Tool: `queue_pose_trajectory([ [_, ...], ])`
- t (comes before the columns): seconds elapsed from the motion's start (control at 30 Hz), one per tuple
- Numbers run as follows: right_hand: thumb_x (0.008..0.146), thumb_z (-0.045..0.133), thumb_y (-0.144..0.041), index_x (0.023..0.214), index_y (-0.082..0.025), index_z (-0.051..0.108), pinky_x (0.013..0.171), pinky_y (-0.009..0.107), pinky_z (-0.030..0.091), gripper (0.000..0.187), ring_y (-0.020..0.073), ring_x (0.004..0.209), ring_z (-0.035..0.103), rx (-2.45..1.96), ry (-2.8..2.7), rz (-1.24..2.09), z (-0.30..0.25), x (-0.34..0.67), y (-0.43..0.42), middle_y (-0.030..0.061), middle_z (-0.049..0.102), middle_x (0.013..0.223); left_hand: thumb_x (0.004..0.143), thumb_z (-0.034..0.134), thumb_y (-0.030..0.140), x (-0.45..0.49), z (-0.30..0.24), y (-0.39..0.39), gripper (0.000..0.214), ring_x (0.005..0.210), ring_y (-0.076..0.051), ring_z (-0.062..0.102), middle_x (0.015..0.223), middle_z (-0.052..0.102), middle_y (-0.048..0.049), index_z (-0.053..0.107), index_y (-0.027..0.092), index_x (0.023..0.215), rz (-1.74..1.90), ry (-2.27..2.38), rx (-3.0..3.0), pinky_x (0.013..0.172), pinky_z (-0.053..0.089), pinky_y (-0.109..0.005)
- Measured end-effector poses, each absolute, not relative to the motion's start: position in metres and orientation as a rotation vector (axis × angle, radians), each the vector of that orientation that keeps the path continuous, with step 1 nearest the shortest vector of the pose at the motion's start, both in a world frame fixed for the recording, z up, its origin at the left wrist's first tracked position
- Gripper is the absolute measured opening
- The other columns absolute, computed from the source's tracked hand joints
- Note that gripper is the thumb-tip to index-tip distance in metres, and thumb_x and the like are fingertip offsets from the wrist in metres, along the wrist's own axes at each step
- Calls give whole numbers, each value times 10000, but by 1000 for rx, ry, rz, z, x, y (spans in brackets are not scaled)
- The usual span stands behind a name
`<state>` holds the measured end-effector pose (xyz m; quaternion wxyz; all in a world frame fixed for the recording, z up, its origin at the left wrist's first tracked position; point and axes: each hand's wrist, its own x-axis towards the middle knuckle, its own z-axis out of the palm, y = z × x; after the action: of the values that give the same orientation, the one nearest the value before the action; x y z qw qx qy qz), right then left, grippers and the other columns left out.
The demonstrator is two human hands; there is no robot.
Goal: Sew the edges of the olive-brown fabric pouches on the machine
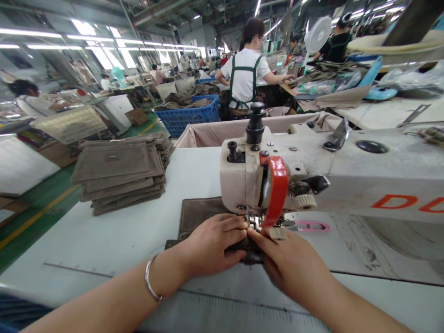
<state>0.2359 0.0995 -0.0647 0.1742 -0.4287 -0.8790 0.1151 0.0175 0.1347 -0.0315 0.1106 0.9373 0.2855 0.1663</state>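
A dark brown-grey fabric piece (199, 210) lies under the head of a white sewing machine (239, 173). My left hand (215, 240) rests on it, fingers stretched toward the presser foot (249, 222) and thumb held apart. On the near right side, my right hand (291, 254) has its index finger on top of the cloth, close to the needle area. Its thumb is lower, at the cloth's near edge, and the other fingers are partly hidden. An orange-red guard (278, 189) hides part of the needle area.
A stack of similar fabric pieces (116, 169) lies at the table's left. Pink-handled thread snips (312, 226) lie right of the needle. Behind the machine are a pinkish cloth-lined bin (204, 134), a blue crate (187, 118) of fabric, and a seated co-worker (244, 69).
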Motion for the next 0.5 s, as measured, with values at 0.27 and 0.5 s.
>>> queue_pose_trajectory([
  [0.27, 836, 438, -110, 1005, -166, 571, 789, 410, 490, 222, 253, 923, 539, -1205, -2276, 274, -52, 248, 100, 112, 586, 1006, 909, 577, 268, 17, -32, 122, 307, 1102, -251, 587, 1177, 641, -96, 576, 156, 1195, 463, 1002, 2912, 973, 488, -431],
  [0.5, 844, 492, -157, 871, -188, 562, 774, 411, 450, 82, 276, 917, 519, -1339, -2277, 78, -48, 254, 110, 96, 605, 962, 950, 473, 138, 7, -42, 119, 224, 1020, -169, 627, 1078, 695, -52, 617, 174, 1119, 630, 874, 2843, 909, 530, -336],
])
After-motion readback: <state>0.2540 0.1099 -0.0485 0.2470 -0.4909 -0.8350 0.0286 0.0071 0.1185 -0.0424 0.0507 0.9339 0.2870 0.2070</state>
